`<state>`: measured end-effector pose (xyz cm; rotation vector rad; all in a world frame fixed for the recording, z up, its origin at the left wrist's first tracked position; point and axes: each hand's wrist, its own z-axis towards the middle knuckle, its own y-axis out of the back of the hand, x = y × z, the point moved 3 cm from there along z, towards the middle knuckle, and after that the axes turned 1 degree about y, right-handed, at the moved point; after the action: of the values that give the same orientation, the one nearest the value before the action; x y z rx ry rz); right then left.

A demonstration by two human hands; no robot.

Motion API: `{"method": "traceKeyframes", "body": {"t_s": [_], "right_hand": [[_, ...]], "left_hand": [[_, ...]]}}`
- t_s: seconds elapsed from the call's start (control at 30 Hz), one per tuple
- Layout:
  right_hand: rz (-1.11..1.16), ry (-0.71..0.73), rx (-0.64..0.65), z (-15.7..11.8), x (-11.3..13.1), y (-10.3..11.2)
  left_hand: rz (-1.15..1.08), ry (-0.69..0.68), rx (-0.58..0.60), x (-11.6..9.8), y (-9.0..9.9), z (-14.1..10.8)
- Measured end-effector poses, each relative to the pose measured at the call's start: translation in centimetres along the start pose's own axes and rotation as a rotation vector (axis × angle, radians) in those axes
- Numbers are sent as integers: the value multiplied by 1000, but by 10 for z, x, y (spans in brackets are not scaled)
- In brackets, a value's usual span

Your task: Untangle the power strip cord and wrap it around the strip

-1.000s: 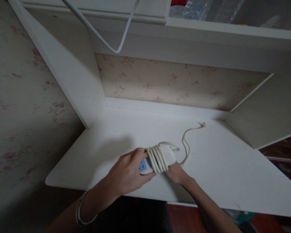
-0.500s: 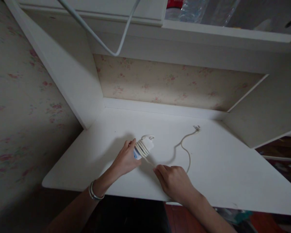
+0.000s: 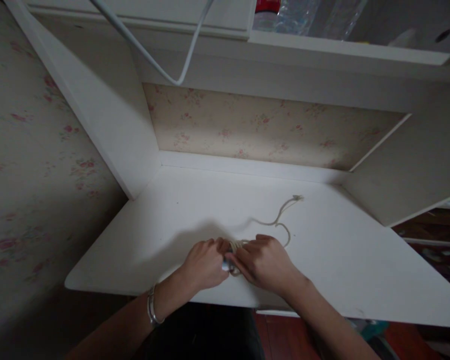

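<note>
Near the desk's front edge, my left hand (image 3: pixel 207 262) is wrapped round a small white and blue device (image 3: pixel 228 264), mostly hidden by the fingers. Several turns of cream cord (image 3: pixel 237 244) go round it. My right hand (image 3: pixel 266 261) is closed against the device's right side, with its fingers on the cord. The cord's loose part (image 3: pixel 276 223) curves over the desk to the right, ending in a small plug (image 3: pixel 297 198) that lies farther back.
The white desk (image 3: pixel 195 200) has upright side panels at left and right. Overhead, a pale cable (image 3: pixel 189 62) hangs in a V. Clear plastic bottles (image 3: pixel 296 15) stand on the shelf (image 3: pixel 345 49) at upper right.
My left hand has moved right and nearer with the device, and my right hand has come up against it. The loose cord has shifted, its plug slightly leftward.
</note>
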<state>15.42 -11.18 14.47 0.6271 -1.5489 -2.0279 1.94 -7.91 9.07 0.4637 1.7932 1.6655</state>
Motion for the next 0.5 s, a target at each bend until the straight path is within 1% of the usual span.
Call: {"method": "traceKeyframes", "body": {"t_s": [0.1,0.17,0.27,0.37,0.43,0.5], "right_hand": [[80,-55,3,8,-18,-1],[154,-110,2,13,-28,-5],[299,-167,17,17,-37,-15],[500,-213,20,17,-40,-28],[628,-306,15,14,-43,-40],[681,-411,34,8,-46,-55]], "left_hand": [[-2,-199,49,-14,2,-10],[-20,-277,61,-21,7,-19],[-47,-320,46,-28,22,-30],[-45,-329,19,-32,39,-39],[-52,-321,-7,-33,49,-44],[-99,-302,-43,-33,58,-47]]}}
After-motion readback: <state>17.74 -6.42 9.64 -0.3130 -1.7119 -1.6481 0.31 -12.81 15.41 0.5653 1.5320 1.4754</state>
